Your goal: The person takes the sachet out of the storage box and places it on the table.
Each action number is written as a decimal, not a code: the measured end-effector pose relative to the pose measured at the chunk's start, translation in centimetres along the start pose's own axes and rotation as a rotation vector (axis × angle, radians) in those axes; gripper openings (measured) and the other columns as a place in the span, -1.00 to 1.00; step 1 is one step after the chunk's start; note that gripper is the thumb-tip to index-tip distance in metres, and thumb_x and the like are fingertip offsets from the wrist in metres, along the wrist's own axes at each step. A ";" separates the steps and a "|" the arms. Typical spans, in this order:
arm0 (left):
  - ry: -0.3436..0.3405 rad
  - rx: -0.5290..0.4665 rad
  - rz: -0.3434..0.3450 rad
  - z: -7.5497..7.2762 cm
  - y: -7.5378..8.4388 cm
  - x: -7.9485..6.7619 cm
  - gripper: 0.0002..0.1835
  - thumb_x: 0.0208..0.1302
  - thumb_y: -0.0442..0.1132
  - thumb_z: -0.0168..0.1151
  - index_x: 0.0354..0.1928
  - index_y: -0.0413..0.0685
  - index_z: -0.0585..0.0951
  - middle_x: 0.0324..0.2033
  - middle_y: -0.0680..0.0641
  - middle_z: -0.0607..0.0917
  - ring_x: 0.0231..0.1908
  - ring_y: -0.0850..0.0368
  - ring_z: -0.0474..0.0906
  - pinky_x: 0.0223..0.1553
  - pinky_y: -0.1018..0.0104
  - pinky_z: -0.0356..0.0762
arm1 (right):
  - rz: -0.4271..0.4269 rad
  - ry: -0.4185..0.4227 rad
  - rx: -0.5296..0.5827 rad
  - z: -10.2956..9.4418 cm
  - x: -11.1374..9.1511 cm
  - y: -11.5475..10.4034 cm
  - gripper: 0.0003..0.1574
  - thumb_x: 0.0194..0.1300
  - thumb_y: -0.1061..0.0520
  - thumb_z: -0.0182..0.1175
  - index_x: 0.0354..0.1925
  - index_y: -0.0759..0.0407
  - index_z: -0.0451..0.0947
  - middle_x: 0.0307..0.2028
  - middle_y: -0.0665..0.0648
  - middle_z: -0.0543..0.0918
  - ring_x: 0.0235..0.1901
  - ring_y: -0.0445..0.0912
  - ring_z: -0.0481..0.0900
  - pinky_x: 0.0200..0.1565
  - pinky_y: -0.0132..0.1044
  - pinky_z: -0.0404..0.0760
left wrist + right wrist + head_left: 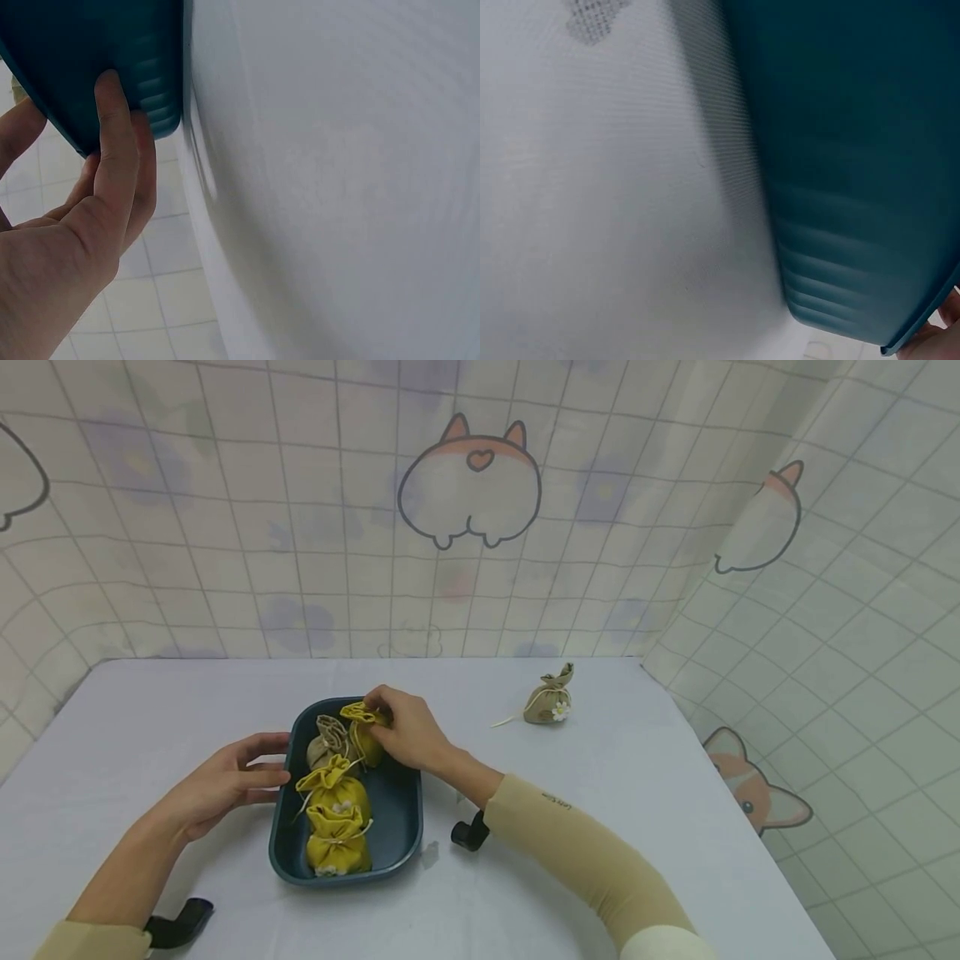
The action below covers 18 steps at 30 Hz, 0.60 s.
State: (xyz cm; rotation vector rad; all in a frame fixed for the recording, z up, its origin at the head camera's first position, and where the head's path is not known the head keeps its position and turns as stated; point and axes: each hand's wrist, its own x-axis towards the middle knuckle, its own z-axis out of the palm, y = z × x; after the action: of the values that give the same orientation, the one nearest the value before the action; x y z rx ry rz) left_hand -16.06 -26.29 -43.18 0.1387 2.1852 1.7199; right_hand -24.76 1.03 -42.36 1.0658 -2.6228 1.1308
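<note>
A dark teal tub [397, 835] sits on the white table. My right hand [412, 727] reaches over its back right rim and pinches the gathered top of a yellow drawstring pouch [367, 747] inside. Beside that pouch leans a beige pouch [321, 753], and in front of it two more yellow pouches stand in a row, the middle one [348, 793] and the front one [337, 852]. At the tub's left side, the extended fingers of my left hand [225, 785] touch the outer wall, as the left wrist view also shows [112, 157].
A beige pouch with a white flower [547, 703] stands on the table at the back right, its pale cord trailing left. Behind the table hangs a checked curtain [337, 527] with corgi drawings. Black camera mounts [180, 925] show at both wrists.
</note>
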 end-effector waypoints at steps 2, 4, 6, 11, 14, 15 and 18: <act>0.000 0.001 -0.002 0.0 0.0 0.0 -0.14 0.42 -0.28 0.31 0.54 -0.39 0.04 0.46 -0.46 0.14 0.24 -0.25 0.47 0.05 0.10 0.68 | -0.007 0.019 0.015 0.1 0.0 0.0 -0.69 0.39 0.22 0.32 0.07 0.23 0.58 -0.05 0.13 0.71 -0.11 -0.13 0.62 -0.06 -0.43 0.59; 0.001 0.005 -0.001 0.0 0.1 0.0 -0.15 0.42 -0.28 0.31 0.54 -0.39 0.04 0.46 -0.45 0.14 0.23 -0.24 0.47 0.05 0.10 0.68 | -0.013 0.036 0.025 0.2 -0.1 0.1 -0.70 0.40 0.22 0.32 0.07 0.24 0.58 -0.06 0.14 0.71 -0.14 -0.14 0.61 -0.09 -0.45 0.59; 0.000 0.009 0.001 0.1 0.1 0.0 -0.16 0.43 -0.27 0.31 0.54 -0.39 0.05 0.46 -0.45 0.14 0.22 -0.22 0.48 0.05 0.10 0.68 | -0.019 0.049 0.036 0.2 -0.2 0.1 -0.70 0.41 0.21 0.32 0.07 0.24 0.57 -0.07 0.14 0.70 -0.17 -0.15 0.60 -0.11 -0.45 0.58; 0.002 0.013 0.003 0.2 0.1 0.1 -0.16 0.43 -0.26 0.31 0.54 -0.39 0.06 0.45 -0.45 0.14 0.20 -0.20 0.50 0.05 0.10 0.68 | -0.025 0.069 0.077 0.0 -0.4 0.1 -0.69 0.40 0.22 0.32 0.07 0.25 0.56 -0.07 0.16 0.70 -0.14 -0.10 0.63 -0.07 -0.39 0.64; 0.005 0.015 0.002 0.2 0.0 0.0 -0.16 0.44 -0.26 0.30 0.54 -0.39 0.05 0.46 -0.45 0.14 0.20 -0.19 0.50 0.04 0.10 0.68 | -0.025 0.084 0.112 -0.2 -0.4 0.1 -0.70 0.40 0.23 0.32 0.06 0.26 0.55 -0.05 0.18 0.70 -0.10 -0.08 0.66 -0.04 -0.39 0.65; 0.006 0.016 0.005 0.1 0.0 0.0 -0.16 0.44 -0.26 0.30 0.54 -0.39 0.05 0.46 -0.45 0.14 0.19 -0.19 0.50 0.04 0.10 0.68 | -0.027 0.089 0.123 -0.2 -0.3 0.1 -0.71 0.41 0.23 0.31 0.05 0.26 0.55 -0.05 0.18 0.70 -0.08 -0.08 0.67 -0.04 -0.40 0.65; 0.006 0.015 0.005 0.1 -0.1 0.0 -0.16 0.43 -0.27 0.30 0.54 -0.39 0.05 0.46 -0.45 0.13 0.19 -0.19 0.50 0.04 0.11 0.68 | -0.033 0.109 0.160 -0.5 -0.3 -0.1 -0.72 0.41 0.24 0.30 0.05 0.27 0.54 -0.04 0.20 0.70 -0.05 -0.06 0.68 -0.02 -0.36 0.67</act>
State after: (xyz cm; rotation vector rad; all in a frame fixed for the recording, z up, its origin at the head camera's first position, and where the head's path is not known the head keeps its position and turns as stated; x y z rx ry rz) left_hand -16.01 -26.24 -43.31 0.1425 2.2045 1.7089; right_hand -24.56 1.50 -42.09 1.0383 -2.4578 1.3703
